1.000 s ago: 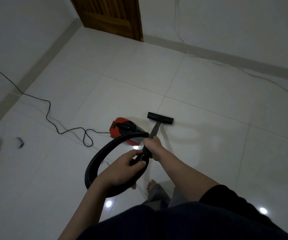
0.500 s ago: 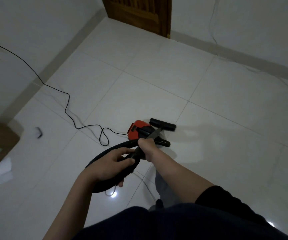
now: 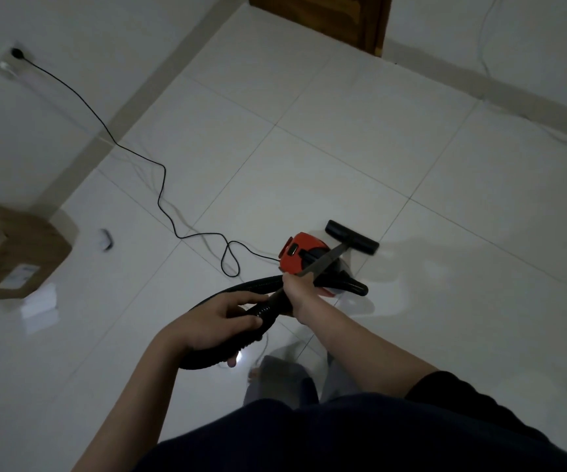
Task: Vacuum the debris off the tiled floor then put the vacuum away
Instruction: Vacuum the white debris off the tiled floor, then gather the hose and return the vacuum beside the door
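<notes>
Left hand [image 3: 222, 320] closed round ribbed black hose [image 3: 207, 356]; right hand [image 3: 300, 289] gripped flat grey wand [image 3: 323, 262]. Red vacuum [image 3: 297, 255] sat on glossy tiled floor [image 3: 309, 172], flat black nozzle [image 3: 351, 237] beside it. Cardboard box [image 3: 19, 253] cut off at left, label illegible

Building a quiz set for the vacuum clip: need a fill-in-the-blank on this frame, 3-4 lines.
1. The left hand grips the black ribbed ____ of the vacuum.
2. The right hand holds the wand whose floor nozzle rests on the ____ floor.
3. The vacuum canister is ____ in colour.
4. The power cord runs to a ____ outlet.

Missing words: hose; tiled; red; wall
</notes>
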